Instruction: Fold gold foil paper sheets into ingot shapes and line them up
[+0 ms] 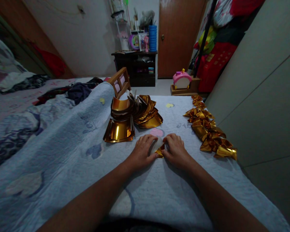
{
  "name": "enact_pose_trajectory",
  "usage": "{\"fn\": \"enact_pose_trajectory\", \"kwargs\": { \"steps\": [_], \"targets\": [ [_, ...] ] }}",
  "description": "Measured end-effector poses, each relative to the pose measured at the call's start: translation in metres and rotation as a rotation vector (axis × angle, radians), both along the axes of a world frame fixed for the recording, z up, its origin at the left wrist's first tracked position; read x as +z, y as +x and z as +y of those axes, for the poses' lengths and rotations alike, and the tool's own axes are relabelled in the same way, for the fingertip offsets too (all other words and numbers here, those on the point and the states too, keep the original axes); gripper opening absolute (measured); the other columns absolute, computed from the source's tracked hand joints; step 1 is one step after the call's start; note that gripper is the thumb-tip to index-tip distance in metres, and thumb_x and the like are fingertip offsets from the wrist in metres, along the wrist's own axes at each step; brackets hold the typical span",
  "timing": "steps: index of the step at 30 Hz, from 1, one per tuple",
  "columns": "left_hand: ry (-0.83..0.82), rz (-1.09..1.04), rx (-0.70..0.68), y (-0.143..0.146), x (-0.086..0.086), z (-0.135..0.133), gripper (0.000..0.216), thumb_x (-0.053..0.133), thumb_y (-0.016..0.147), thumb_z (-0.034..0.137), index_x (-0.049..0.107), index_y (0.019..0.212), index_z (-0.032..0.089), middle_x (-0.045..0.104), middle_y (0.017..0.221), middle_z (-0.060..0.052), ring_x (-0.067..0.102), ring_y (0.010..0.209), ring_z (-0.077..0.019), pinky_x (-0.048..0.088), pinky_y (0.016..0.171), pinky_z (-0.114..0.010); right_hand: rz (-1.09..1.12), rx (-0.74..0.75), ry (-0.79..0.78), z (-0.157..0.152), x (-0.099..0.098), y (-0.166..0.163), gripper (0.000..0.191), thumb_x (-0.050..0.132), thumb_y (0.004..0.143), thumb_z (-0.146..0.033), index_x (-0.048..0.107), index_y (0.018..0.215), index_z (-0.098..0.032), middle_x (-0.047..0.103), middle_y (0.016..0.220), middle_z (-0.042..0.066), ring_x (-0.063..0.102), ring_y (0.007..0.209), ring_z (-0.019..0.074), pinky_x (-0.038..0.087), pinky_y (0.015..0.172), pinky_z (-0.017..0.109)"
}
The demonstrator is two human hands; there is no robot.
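Between my two hands lies a small piece of gold foil paper (160,150), partly folded, with a pale side showing at its top. My left hand (144,149) grips its left edge with thumb and fingers. My right hand (175,149) pinches the right side, and its fingers cover part of the sheet. Stacks of curved gold foil sheets (119,130) stand beyond my left hand. To the right, a row of folded gold foil pieces (209,132) runs along the bed's edge.
A pale blue quilt (91,193) covers the surface, raised in a ridge at left with dark clothing (79,92) behind it. A wooden bed rail (119,80) stands beyond the foil stacks. A grey cabinet (263,96) closes the right side. A pink toy (182,80) sits at the far end.
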State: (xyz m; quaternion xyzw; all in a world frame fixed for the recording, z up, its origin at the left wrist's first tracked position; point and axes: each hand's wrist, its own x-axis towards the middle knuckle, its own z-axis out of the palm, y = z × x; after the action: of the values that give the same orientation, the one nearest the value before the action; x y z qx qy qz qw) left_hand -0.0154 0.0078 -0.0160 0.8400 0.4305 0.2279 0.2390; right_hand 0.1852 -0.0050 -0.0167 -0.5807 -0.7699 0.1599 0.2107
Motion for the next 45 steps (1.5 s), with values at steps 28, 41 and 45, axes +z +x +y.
{"fn": "enact_pose_trajectory", "kwargs": {
  "steps": [28, 41, 45],
  "targets": [
    [-0.581, -0.876, 0.189, 0.014, 0.019, -0.008, 0.041, 0.086, 0.072, 0.035, 0.064, 0.101, 0.015, 0.069, 0.09, -0.004, 0.062, 0.079, -0.0163, 0.049, 0.074, -0.027, 1.025, 0.116, -0.474, -0.006, 0.021, -0.009, 0.029, 0.054, 0.09, -0.049, 0.06, 0.084, -0.02, 0.057, 0.071, 0.0, 0.052, 0.058, 0.0122, 0.041, 0.053, 0.025],
    [-0.657, -0.886, 0.185, 0.016, 0.015, -0.012, 0.071, 0.088, 0.068, 0.03, 0.048, 0.127, 0.025, 0.066, 0.097, 0.0, 0.064, 0.078, -0.0152, 0.051, 0.071, -0.028, 0.633, 0.074, -0.217, 0.002, 0.018, -0.002, 0.027, 0.05, 0.093, -0.035, 0.059, 0.072, -0.02, 0.059, 0.07, 0.0, 0.054, 0.069, 0.0161, 0.04, 0.066, 0.028],
    [-0.535, -0.907, 0.221, 0.008, 0.022, -0.006, 0.052, 0.082, 0.074, 0.036, 0.059, 0.119, 0.023, 0.065, 0.104, -0.004, 0.063, 0.096, -0.0183, 0.05, 0.081, -0.029, 0.518, 0.154, -0.269, 0.001, 0.022, 0.004, 0.027, 0.05, 0.092, -0.032, 0.059, 0.07, -0.02, 0.059, 0.066, 0.0, 0.053, 0.065, 0.0158, 0.038, 0.063, 0.028]
  ]
}}
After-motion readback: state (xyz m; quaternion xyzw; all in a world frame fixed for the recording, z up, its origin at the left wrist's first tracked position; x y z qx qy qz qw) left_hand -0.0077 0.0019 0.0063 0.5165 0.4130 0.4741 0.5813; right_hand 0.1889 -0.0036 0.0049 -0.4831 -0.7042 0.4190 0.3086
